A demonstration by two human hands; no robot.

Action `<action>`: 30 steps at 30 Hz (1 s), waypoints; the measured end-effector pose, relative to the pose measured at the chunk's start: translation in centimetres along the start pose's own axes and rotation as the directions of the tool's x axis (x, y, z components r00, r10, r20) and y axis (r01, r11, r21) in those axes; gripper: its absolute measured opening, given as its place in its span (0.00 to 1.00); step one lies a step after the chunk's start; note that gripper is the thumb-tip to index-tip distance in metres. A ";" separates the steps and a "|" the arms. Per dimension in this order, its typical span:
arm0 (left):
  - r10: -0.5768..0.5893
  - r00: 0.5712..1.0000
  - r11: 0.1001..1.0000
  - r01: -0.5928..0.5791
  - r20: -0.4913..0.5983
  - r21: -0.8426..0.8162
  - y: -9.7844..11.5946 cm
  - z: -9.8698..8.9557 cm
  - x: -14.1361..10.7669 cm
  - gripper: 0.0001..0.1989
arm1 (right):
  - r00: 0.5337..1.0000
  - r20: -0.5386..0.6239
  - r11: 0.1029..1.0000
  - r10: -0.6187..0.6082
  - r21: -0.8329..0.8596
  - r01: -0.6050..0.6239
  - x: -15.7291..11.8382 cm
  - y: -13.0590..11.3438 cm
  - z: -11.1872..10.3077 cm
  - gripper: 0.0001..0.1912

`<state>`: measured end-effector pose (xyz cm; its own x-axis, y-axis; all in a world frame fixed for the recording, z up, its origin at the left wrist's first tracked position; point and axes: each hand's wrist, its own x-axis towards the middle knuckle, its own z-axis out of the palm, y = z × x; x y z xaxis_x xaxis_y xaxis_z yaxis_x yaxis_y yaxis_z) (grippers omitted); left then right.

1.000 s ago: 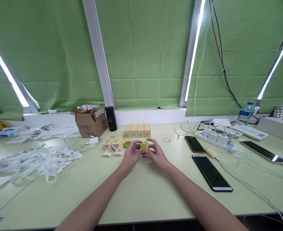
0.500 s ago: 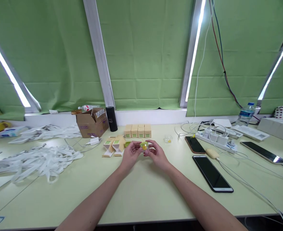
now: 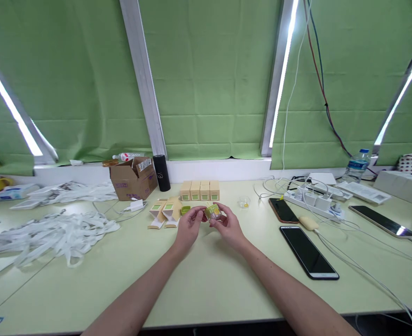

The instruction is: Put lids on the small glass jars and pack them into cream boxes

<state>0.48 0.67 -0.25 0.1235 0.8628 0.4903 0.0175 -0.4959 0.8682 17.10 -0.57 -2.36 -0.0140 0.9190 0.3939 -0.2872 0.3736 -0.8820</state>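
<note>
Over the middle of the table, a small clear container (image 3: 213,213) with a green-and-yellow part is held up between my fingers. My right hand (image 3: 229,227) grips it from the right, thumb below and fingers above. On the other side, my left hand (image 3: 189,227) has thumb and fingertips pinched at its left edge. Just behind my left hand lies a small green piece (image 3: 185,210), partly covered. Two opened cardboard boxes (image 3: 164,212) lie left of it. A row of several small closed boxes (image 3: 199,191) stands behind. A small clear cup-like piece (image 3: 244,202) sits to the right.
Two phones (image 3: 309,252) and a power strip (image 3: 314,204) with tangled white cables occupy the right side. White straps (image 3: 62,233) are heaped at left. A brown carton (image 3: 133,179) and a black cylinder (image 3: 161,173) stand at the back, near the green blinds.
The small container has turned and tilted in my fingers, with its green part now facing up and left. My right hand has shifted slightly around it; the table things are unchanged.
</note>
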 end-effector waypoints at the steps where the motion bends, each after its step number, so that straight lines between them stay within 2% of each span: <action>1: -0.004 1.000 1.000 0.004 -0.002 -0.021 0.0 -0.1 0.0 0.18 | 0.999 0.019 0.993 0.034 0.108 -0.036 0.1 -0.2 -0.1 0.29; 4: -0.016 1.000 0.998 0.015 -0.022 -0.053 -0.2 -0.3 0.1 0.13 | 0.984 0.098 0.898 0.148 0.404 -0.176 0.5 -0.6 -0.7 0.21; 6: -0.013 0.999 1.000 0.013 -0.038 0.018 -0.4 -0.5 0.2 0.08 | 0.971 0.122 0.823 0.207 0.514 -0.240 0.8 -0.7 -1.2 0.15; 8: -0.008 0.999 0.992 0.013 -0.035 0.127 -0.4 -0.7 0.3 0.07 | 0.958 0.117 0.778 0.263 0.562 -0.282 1.1 -0.5 -1.6 0.11; 12: 0.001 1.000 0.949 -0.009 0.024 0.315 0.1 -0.8 0.2 0.09 | 0.935 0.095 0.743 0.342 0.582 -0.331 1.3 0.2 -1.9 0.14; 15: -0.003 0.998 0.909 -0.021 0.058 0.416 0.4 -0.8 0.1 0.10 | 0.940 0.087 0.768 0.330 0.555 -0.320 1.2 0.3 -1.8 0.13; 18: -0.012 0.997 0.894 -0.025 0.079 0.448 0.4 -0.8 0.0 0.10 | 0.961 0.069 0.828 0.266 0.494 -0.265 1.0 -0.4 -1.5 0.13; 24: -0.027 0.996 0.865 -0.022 0.090 0.501 0.0 -1.0 0.2 0.11 | 0.985 0.054 0.925 0.161 0.339 -0.170 0.6 -1.3 -1.0 0.22; 27: -0.003 0.999 0.764 -0.030 0.050 0.645 -0.1 -1.3 0.4 0.13 | 0.989 0.010 0.957 0.147 0.252 -0.145 0.7 -0.6 -1.0 0.27; 30: 0.039 0.999 0.593 -0.041 0.022 0.804 -0.1 -2.1 0.6 0.11 | 0.985 -0.041 0.982 0.165 0.098 -0.160 0.9 0.4 -1.2 0.33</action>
<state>-1.53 1.50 0.12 0.1459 0.8404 0.5220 0.8030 -0.4088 0.4336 18.15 0.60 -2.69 -0.0217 0.9724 0.2323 -0.3742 0.2076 -0.9038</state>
